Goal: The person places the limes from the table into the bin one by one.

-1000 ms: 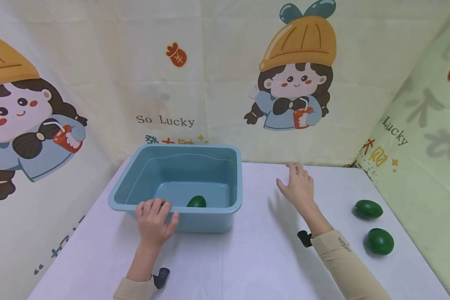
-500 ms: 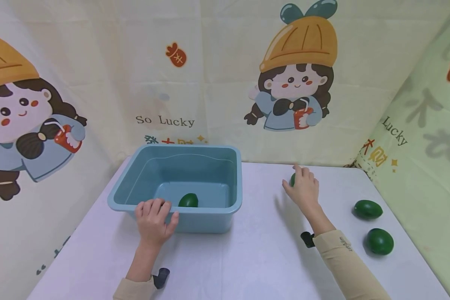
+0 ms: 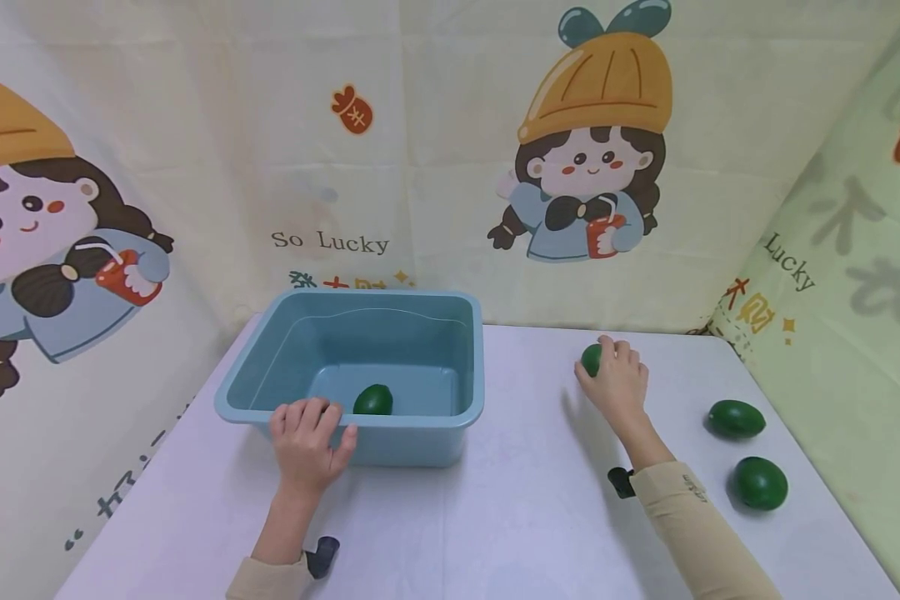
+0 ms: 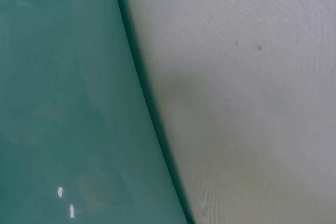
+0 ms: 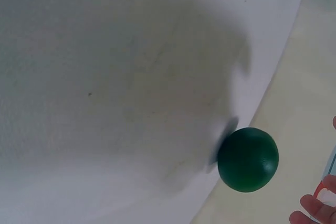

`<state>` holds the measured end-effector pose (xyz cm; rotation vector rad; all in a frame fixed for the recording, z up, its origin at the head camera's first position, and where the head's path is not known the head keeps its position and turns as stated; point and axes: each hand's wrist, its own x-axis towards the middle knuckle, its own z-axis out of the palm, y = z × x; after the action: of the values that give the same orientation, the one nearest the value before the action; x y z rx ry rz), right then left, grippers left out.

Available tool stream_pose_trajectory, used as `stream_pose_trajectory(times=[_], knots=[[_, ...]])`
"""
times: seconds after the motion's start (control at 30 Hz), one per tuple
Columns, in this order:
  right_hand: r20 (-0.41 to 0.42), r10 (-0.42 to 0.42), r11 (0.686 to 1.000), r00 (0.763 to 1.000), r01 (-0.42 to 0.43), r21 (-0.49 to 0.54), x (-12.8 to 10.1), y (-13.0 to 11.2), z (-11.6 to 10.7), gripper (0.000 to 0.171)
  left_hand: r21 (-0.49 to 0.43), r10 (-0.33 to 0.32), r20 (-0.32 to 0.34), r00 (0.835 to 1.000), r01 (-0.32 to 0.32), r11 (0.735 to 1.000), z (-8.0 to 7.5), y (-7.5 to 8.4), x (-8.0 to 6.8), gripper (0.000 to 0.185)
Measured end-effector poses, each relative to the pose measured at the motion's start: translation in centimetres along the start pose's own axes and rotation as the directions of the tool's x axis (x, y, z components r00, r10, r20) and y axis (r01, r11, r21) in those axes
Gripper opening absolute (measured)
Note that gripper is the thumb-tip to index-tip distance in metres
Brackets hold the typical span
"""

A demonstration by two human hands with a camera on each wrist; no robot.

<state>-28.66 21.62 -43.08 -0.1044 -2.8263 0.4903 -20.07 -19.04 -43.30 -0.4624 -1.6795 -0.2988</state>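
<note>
Green fruit (image 3: 591, 361) beside loosely cupped right hand (image 3: 617, 385)

Tub (image 3: 412, 446) was smooth glossy plastic, green ovals (image 3: 760, 483) looked smooth and shiny, backdrop (image 3: 450, 183) was matt cloth, table (image 3: 510, 517) looked matt.

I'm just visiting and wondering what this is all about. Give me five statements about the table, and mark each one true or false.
1. A green object in the bin shows behind its near rim. True.
2. The left hand lies flat on the table. False: its fingers are hooked over the near rim of the blue bin.
3. Two loose green objects lie on the table to the right of the right hand. True.
4. The right hand is inside the bin. False: it is at another green object, near the table's far edge.
5. The bin is upside down. False: its opening faces up.
</note>
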Motion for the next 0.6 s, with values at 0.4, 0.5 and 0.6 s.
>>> stream_pose_trajectory(times=[0.4, 0.5, 0.6], knots=[[0.007, 0.046, 0.998, 0.999, -0.045, -0.035, 0.0, 1.5, 0.8, 0.065, 0.004, -0.001, 0.010, 1.000, 0.001, 1.000, -0.1, 0.1, 0.0, 0.047], [0.017, 0.058, 0.998, 0.998, -0.057, -0.039, 0.1, 1.6, 0.8, 0.067, 0.005, 0.000, 0.009, 1.000, 0.000, 1.000, -0.1, 0.1, 0.0, 0.047], [0.029, 0.076, 0.996, 0.997, -0.074, -0.046, 0.2, 1.8, 0.9, 0.068, 0.006, 0.001, 0.008, 1.000, -0.001, 1.000, -0.1, 0.2, 0.1, 0.047]])
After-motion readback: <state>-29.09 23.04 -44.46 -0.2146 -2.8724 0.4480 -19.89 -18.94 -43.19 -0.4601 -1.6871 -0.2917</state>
